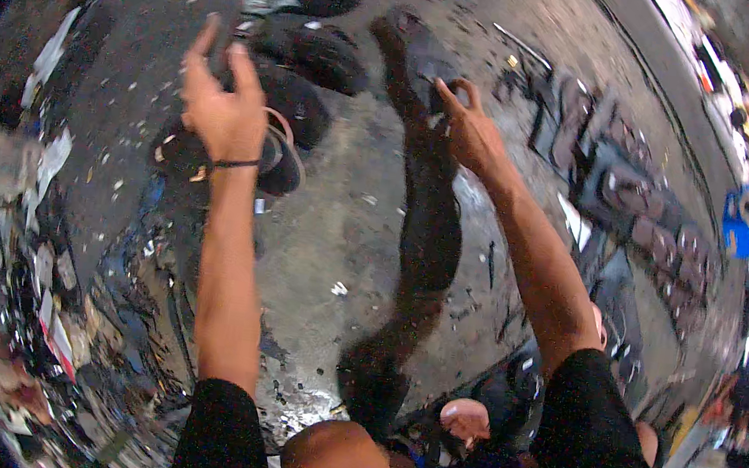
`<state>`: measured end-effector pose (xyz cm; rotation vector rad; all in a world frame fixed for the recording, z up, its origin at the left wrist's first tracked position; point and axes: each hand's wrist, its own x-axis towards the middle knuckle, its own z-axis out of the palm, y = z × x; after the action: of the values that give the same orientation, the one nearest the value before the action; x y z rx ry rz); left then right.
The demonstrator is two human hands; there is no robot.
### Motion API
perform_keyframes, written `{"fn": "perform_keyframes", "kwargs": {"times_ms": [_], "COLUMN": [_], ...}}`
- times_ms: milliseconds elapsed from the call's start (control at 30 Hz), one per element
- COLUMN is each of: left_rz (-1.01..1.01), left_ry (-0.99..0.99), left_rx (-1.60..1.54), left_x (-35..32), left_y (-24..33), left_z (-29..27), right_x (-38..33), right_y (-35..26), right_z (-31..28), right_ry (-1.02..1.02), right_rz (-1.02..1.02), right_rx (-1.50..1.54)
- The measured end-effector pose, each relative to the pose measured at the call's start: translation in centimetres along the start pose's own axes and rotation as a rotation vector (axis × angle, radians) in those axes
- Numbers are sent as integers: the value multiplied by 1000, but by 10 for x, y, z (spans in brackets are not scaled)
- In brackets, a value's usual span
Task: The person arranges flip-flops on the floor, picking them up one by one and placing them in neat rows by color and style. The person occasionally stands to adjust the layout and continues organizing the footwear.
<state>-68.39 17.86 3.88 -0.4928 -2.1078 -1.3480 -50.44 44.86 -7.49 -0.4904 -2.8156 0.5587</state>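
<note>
Curling at the near end of a dark sole-shaped piece [426,56], the right hand [478,135] was nearer than the spread, seemingly unloaded left hand [225,119]; pinch or touch unclear, piece lay just far-left, long axis far-left to near-right

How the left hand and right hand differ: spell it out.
The left hand has its fingers raised and spread; the right hand has its fingers curled closer together. The left hand has a dark band at its wrist, while the right hand shows none. Both arms have black sleeves.
</note>
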Motion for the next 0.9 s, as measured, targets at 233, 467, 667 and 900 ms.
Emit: {"fn": "perform_keyframes", "kwargs": {"times_ms": [233,467,667,900], "left_rz": [16,806,852,758], "left_ry": [-154,-556,-1223,-1884], "left_rx": [-251,-318,-995,-1505], "left_x": [-18,-55,-146,-310], "left_y": [104,97,229,487], "left_z": [-7,65,117,-48], "right_x": [-156,-294,-450,-565], "right_y": [-63,1,-52,-232], "right_z": [-6,-110,-246,-433], "right_ry": [-237,58,-296,347], "right_rz": [533,789,999,975], "right_rx": [410,490,484,202]}}
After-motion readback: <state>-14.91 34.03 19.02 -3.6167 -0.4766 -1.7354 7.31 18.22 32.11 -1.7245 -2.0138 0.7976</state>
